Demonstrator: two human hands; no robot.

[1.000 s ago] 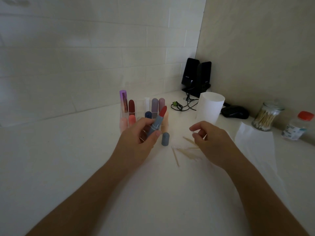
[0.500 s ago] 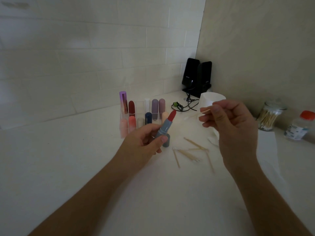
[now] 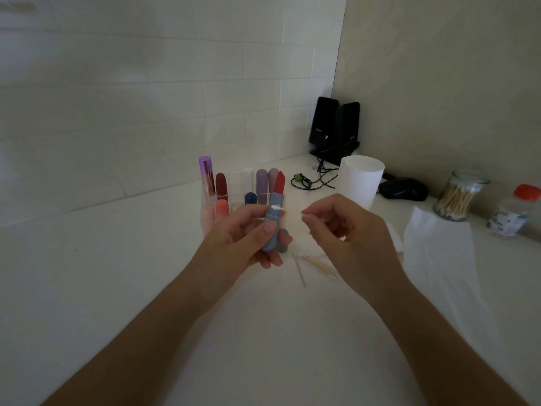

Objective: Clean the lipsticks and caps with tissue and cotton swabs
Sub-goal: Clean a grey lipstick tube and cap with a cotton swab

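Both forearms reach in from the bottom edge over the pale desk (image 3: 131, 303). The 2 hands are raised just above it, close together but not touching. The left hand (image 3: 243, 238) is curled round the blue-grey tube of an open lipstick (image 3: 274, 215), thumb across the front, holding it almost upright with the red bullet pointing up. The right hand (image 3: 345, 230) has its fingers curled in and pinches the end of a cotton swab (image 3: 277, 207) between thumb and forefinger. The swab's white tip touches the tube just below the bullet.

Just behind the left fingers a grey cap (image 3: 283, 248) shows on the desk. Near it, under the gap between the hands, lie several loose swabs (image 3: 301, 272). To the right of the right hand a flat tissue sheet (image 3: 439, 253) is spread on the desk.

Farther back, a clear holder of lipsticks (image 3: 234, 186) stands behind the left hand, its tubes upright in 2 rows. A white tissue roll (image 3: 361, 180) stands upright behind the right hand. Beside it lies a black mouse (image 3: 404, 189), then a glass jar of swabs (image 3: 456, 197) and a bottle with a red cap (image 3: 515, 212). In the far corner 2 black speakers (image 3: 333, 127) stand against the wall, with a tangled cable (image 3: 310, 178) in front of them.
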